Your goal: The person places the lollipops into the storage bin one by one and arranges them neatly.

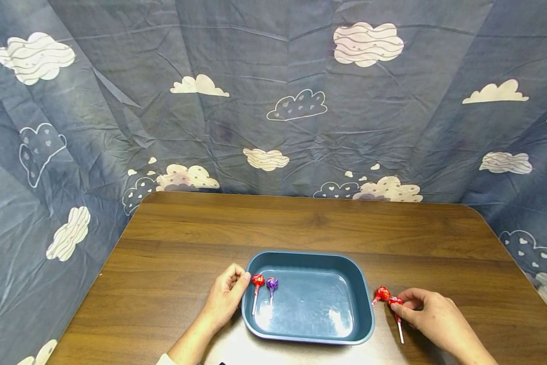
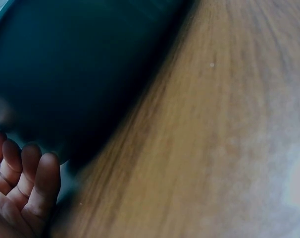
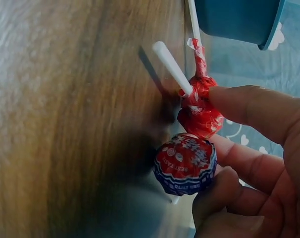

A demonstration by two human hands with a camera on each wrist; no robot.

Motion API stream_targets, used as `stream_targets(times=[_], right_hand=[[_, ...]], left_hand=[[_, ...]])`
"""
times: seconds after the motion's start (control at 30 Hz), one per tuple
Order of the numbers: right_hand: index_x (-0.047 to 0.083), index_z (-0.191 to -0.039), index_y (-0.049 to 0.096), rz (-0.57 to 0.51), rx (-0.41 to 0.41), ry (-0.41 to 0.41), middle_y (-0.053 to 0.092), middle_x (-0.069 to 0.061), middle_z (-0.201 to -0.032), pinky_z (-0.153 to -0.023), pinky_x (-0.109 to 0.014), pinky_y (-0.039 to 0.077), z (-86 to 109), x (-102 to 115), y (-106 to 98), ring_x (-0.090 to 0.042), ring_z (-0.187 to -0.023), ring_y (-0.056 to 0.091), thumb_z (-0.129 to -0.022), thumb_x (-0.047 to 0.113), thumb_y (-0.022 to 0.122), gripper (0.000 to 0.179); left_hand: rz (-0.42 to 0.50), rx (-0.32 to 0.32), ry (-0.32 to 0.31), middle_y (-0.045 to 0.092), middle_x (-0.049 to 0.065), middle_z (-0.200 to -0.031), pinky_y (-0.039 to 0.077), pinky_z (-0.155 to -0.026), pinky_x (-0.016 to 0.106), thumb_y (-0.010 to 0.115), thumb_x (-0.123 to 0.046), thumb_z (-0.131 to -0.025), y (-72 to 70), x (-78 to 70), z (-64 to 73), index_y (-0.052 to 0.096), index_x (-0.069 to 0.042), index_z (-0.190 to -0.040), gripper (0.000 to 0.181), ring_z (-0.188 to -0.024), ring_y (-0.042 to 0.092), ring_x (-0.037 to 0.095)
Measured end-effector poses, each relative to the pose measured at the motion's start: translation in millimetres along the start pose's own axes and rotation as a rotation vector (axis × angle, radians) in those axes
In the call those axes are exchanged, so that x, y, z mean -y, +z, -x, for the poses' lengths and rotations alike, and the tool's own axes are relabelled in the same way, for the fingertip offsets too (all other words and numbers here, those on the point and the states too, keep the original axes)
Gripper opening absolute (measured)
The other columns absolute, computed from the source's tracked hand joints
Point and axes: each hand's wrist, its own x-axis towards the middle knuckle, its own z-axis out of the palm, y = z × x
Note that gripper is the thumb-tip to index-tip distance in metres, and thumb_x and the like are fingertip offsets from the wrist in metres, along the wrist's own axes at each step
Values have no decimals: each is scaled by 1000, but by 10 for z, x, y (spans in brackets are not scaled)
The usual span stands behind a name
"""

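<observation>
A blue tray lies on the table, and my left hand grips its left rim; in the left wrist view the fingers curl against its outer wall. Inside, at the left end, are a red lollipop and a purple lollipop. Right of the tray, my right hand pinches a red lollipop, its white stick pointing towards me. Another red lollipop touches or nearly touches it. The right wrist view also shows a red-and-blue lollipop by the lower fingers; whether these hold it I cannot tell.
The brown wooden table extends on both sides of the tray and behind it. A blue-grey curtain with a cloud pattern hangs beyond the table's back edge and along its sides.
</observation>
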Motion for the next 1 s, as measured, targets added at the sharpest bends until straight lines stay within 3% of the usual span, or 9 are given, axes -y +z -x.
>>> stream_targets(times=[0.23,0.43,0.63,1.0], right_hand=[[14,-104,73,-68,61,55,74,10,-83,-63,-23,45,16,22,-132,3,-68,61,-92,46,73,33],[17,-104,73,-52,19,33,76,10,-86,-67,-25,47,3,93,-292,4,-76,62,-92,48,73,33],[19,-103,74,-87,-52,-10,77,9,-87,-66,-23,46,10,294,-406,8,-74,63,-91,46,75,29],[19,-104,73,-181,-37,-115,77,8,-89,-66,-21,51,-61,830,-588,2,-75,68,-91,39,77,25]], left_hand=[[0,1,3,51,-2,-69,40,-50,22,59,-14,-101,12,0,3,55,-6,-87,17,-56,47,3],[8,0,10,51,-1,-70,40,-52,22,59,-14,-101,8,-7,11,55,-6,-87,17,-58,47,3],[23,-9,27,52,0,-71,40,-52,23,60,-14,-100,7,-33,28,56,-4,-89,16,-58,47,4],[-4,5,23,51,-3,-69,41,-51,22,59,-14,-101,-3,-16,8,55,-5,-87,17,-57,47,3]])
